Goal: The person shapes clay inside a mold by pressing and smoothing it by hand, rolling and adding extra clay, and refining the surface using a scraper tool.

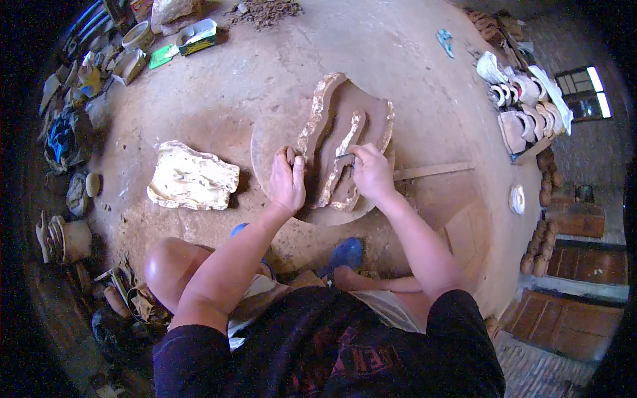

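A plaster mold (320,109) with chipped whitish edges and brown clay lining its hollows lies on a round board (264,142) in front of me. My left hand (288,180) is at the mold's left edge, fingers curled and thumb up; what they close on, perhaps a bit of clay, is hard to make out. Over the middle ridge of the mold, my right hand (373,174) pinches a small thin dark tool (344,156), its tip by the ridge's edge. Left of the board, a separate whitish plaster piece (192,178) rests on the floor, rough side up.
A flat wooden strip (434,170) runs right from the board. Boxes (198,36), a bucket (138,36) and bags line the far left. Curved molds (531,119) are stacked at the right. Crumbled clay (264,12) lies at the back. My knees and blue shoes are close by.
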The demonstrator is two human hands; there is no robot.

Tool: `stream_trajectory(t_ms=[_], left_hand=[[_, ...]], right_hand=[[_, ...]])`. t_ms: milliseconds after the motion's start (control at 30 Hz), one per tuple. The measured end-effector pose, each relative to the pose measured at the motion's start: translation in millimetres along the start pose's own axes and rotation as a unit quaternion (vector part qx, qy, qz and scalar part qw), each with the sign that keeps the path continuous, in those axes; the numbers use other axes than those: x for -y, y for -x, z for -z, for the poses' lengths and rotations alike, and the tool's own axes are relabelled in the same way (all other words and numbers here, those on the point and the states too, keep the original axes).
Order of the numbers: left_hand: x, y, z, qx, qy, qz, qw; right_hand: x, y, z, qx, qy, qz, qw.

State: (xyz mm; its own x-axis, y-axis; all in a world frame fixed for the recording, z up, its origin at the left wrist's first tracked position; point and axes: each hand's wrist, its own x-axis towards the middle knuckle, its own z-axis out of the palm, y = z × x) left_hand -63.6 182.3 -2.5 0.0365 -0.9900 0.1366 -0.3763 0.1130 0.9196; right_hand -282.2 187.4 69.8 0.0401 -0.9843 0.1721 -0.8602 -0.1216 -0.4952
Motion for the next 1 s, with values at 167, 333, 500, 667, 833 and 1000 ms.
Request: stream_trajectory(t_ms=[167,333,500,667,833,1000], left_hand=[[2,0,-1,0.002,0.006,-0.005,1.0],[3,2,-3,-0.013,-0.002,0.007,1.0],[-5,6,-4,-0.01,0.026,0.007,1.0],[-3,11,-2,-0.001,0.063,0.013,0.998],[-26,34,8,-0.02,0.076,-0.032,0.996],[-81,71,20,0.155,0.022,-0.041,0.987]], right_hand=[[4,13,-10,0.027,-0.003,-0.016,1.0],[15,26,-12,0.038,-0.016,-0.011,0.999],[23,44,-8,0.039,-0.017,-0.028,0.999],[32,76,-1,0.082,-0.058,-0.009,0.995],[48,112,14,0.065,-0.163,-0.08,0.981],[78,113,31,-0.055,-0.13,-0.099,0.985]])
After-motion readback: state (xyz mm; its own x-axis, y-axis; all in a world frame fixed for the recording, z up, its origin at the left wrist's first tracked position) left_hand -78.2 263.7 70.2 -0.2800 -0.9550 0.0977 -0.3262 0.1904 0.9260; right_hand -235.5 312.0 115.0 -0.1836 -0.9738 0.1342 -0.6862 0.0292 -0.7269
